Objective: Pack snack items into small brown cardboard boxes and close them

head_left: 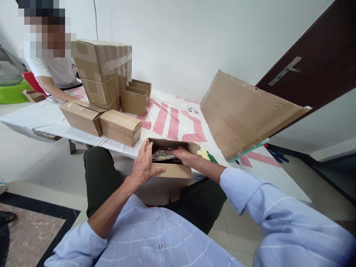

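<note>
A small open cardboard box [178,170] rests at the near table edge, over my lap. My left hand [144,163] grips its left side, fingers over the rim and thumb along the front wall. My right hand [181,152] reaches inside the box with its fingers flat on a packet with printed wrapping [160,155]. Whether those fingers grip the packet I cannot tell.
Two closed cartons [101,122] lie on the white table [41,118], a taped stack [104,70] and open cartons [136,97] behind. A big cardboard sheet [244,111] leans at right. Another person [55,72] sits at the far left. A dark door [319,59] stands right.
</note>
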The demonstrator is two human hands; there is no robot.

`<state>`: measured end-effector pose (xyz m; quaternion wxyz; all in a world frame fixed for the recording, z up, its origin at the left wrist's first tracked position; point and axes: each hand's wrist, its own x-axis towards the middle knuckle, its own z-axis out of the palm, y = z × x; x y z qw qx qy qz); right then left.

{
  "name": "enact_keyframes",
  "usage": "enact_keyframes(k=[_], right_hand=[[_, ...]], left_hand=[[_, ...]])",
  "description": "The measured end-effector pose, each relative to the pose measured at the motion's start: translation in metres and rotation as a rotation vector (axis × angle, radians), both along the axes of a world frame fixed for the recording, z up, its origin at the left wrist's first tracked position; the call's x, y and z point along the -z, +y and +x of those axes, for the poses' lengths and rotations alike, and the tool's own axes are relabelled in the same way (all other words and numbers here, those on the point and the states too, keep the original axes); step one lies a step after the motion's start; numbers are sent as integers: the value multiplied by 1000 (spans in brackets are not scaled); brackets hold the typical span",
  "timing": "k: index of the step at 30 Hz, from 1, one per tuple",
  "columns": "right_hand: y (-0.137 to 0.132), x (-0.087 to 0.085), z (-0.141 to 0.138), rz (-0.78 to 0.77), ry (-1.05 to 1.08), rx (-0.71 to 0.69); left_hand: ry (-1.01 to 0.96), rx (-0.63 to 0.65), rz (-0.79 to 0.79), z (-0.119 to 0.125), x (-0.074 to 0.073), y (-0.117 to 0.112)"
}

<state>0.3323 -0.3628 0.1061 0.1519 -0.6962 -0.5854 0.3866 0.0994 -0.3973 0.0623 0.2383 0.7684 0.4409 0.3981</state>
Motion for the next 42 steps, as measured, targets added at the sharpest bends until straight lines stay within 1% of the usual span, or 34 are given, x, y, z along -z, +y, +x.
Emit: enact_keyframes(k=[2, 3, 7, 10, 13, 15, 18, 21, 23, 25, 26, 28, 31, 33, 34, 36, 38, 40, 42], right_hand=[[-3, -5, -8, -58, 155, 148], [-5, -8, -11, -61, 215, 219], [-13, -23, -16, 94, 325, 342], [-21, -42, -7, 242, 368, 333], [-34, -65, 3, 490, 391, 275], [-43, -76, 8, 625, 406, 245], [-56, -83, 13, 726, 477, 237], [-63, -79, 17, 747, 589, 258], [-64, -74, 20, 731, 663, 289], [-64, -68, 24, 718, 721, 326], [-64, -65, 25, 711, 748, 346], [-63, -59, 26, 686, 798, 377], [-64, -55, 25, 632, 841, 399], [-67, -54, 25, 571, 867, 377], [-69, -55, 25, 532, 887, 349], [-73, -57, 29, 466, 927, 250], [-74, -58, 32, 483, 899, 121], [-70, -58, 32, 615, 753, 53], [-63, -58, 26, 790, 562, 69]], left_hand=[[4, 0, -9, 1, -2, 1], [9, 0, -15, 1, -3, 2], [37, -11, -21, 0, -11, 12], [51, -64, -14, 0, -15, 29], [92, -114, -18, 3, -20, 51], [149, -128, -19, 6, -27, 65], [252, -152, -21, 9, -45, 86], [334, -152, -4, 10, -61, 103], [358, -114, 30, 7, -65, 112], [342, -59, 98, 3, -63, 115], [319, -26, 156, 1, -61, 114], [265, 66, 312, -2, -54, 106], [204, 254, 535, 0, -47, 86], [157, 377, 607, 3, -46, 73], [115, 427, 615, 3, -48, 68], [-13, 482, 555, 2, -52, 64], [-178, 468, 398, -1, -58, 66], [-328, 413, 193, -7, -66, 73], [-414, 361, -2, -14, -75, 82]])
